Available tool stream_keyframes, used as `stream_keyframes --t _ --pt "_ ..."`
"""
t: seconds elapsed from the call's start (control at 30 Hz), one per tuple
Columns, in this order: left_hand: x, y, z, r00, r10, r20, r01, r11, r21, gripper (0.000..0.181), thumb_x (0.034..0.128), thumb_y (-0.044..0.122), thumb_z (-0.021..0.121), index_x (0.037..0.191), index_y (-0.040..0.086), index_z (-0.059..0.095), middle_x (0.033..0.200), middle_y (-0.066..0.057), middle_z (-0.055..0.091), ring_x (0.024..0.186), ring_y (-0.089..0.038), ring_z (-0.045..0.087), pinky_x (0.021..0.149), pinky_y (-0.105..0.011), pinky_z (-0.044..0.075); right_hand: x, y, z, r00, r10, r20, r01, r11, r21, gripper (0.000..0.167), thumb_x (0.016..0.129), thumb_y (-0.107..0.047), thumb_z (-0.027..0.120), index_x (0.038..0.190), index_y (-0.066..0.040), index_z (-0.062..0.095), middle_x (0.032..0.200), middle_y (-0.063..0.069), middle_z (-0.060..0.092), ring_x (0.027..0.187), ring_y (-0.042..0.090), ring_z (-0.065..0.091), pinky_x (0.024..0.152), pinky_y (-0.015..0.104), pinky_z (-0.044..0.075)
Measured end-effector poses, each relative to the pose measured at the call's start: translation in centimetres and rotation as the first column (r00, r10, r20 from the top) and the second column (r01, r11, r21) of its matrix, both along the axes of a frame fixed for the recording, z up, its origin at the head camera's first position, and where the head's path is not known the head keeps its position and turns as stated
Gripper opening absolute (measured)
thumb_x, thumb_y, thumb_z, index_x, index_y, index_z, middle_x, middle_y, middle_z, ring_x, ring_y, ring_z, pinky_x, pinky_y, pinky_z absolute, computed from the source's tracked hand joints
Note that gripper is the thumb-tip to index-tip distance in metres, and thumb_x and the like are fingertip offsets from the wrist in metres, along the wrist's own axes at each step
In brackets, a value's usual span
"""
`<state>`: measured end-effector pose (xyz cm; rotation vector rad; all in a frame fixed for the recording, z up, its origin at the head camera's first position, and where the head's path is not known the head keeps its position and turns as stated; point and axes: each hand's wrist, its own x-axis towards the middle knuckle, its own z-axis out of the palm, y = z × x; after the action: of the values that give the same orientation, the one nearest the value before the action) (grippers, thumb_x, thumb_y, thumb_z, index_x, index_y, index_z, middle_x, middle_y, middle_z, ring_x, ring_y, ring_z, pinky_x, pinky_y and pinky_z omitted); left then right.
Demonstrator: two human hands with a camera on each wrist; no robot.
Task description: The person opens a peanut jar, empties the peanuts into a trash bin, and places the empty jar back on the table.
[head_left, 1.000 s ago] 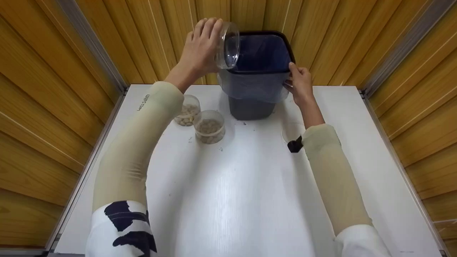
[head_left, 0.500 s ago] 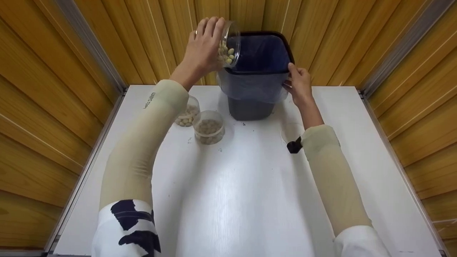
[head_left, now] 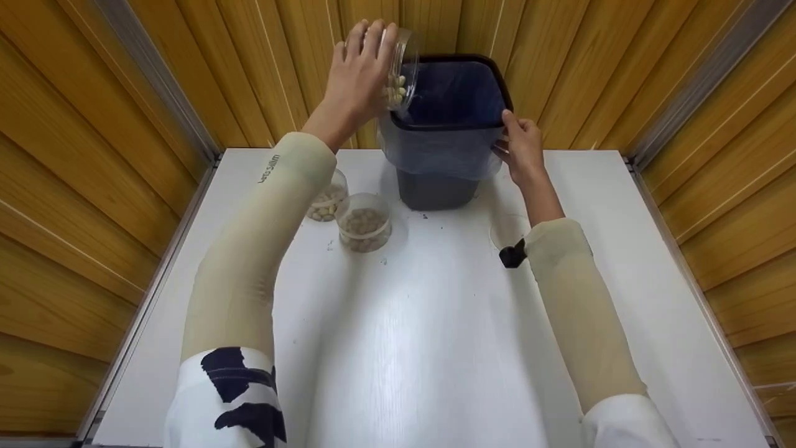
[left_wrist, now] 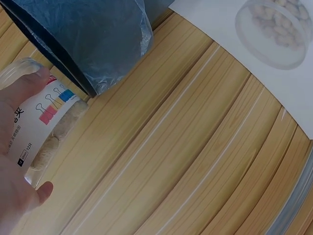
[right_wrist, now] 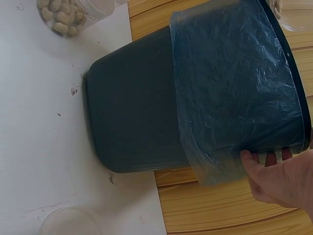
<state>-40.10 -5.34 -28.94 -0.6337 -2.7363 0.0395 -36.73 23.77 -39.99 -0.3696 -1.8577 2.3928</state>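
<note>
My left hand [head_left: 357, 81] grips a clear plastic jar [head_left: 408, 59], tipped sideways with its mouth over the left rim of a dark waste bin [head_left: 435, 190]. Several pale green-yellow nuts [head_left: 398, 90] lie near the jar's mouth. In the left wrist view the jar's white label [left_wrist: 51, 105] bears coloured binder clip pictures, with beige lumps behind the plastic. The bin stands upright, a translucent bluish bag [head_left: 438, 149] folded over its rim. My right hand [head_left: 523, 143] holds the bin's right rim, thumb on top and fingers below against the bag [right_wrist: 234, 83].
Two clear jars of nuts stand left of the bin: a front one [head_left: 365, 230] and one behind [head_left: 324, 205] partly hidden by my left sleeve. A clear round lid-like disc [right_wrist: 68, 225] lies on the white table [head_left: 398, 348]. Wooden panels [head_left: 305, 74] rise close behind.
Nuts have come into view at the mouth of the tilted jar. My left hand has moved slightly up and right with it. The right hand stays on the bin's rim.
</note>
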Motion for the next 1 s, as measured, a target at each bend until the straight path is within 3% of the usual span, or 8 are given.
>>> stream_keyframes --t 0.57,0.8,1.0 --pt "-0.2 0.3 -0.9 0.999 -0.008 -0.047 0.006 0.999 -0.034 0.086 0.0934 0.011 0.062 0.162 0.01 0.011 0.166 -0.017 0.018 0.154 -0.037 0.014 0.12 -0.057 0.025 0.2 -0.4 0.5 1.0 -0.001 0.022 0.001 1.0 0.01 0.027 0.104 -0.033 0.056 0.108 -0.01 0.044 0.108 0.006 0.043 0.105 0.024 0.05 0.111 0.043 0.042" --pt "-0.1 0.0 -1.5 1.0 -0.008 -0.002 0.007 0.999 -0.034 0.091 0.0937 0.017 0.065 0.163 0.011 0.006 0.168 -0.015 0.014 0.154 -0.036 0.011 0.121 -0.056 0.023 0.9 -1.2 0.5 0.997 0.009 0.074 -0.012 0.999 0.049 0.026 0.103 -0.034 0.054 0.104 -0.011 0.041 0.104 0.005 0.042 0.099 0.023 0.052 0.108 0.042 0.046" --pt "-0.1 0.2 -1.3 1.0 0.003 0.015 -0.002 0.999 -0.038 0.09 0.0952 0.02 0.062 0.163 0.012 0.003 0.168 -0.015 0.012 0.155 -0.036 0.009 0.122 -0.056 0.021 1.2 -1.6 0.5 0.998 0.042 0.039 -0.045 0.996 0.071 0.025 0.103 -0.031 0.052 0.101 -0.01 0.04 0.103 0.006 0.041 0.094 0.025 0.05 0.106 0.043 0.046"
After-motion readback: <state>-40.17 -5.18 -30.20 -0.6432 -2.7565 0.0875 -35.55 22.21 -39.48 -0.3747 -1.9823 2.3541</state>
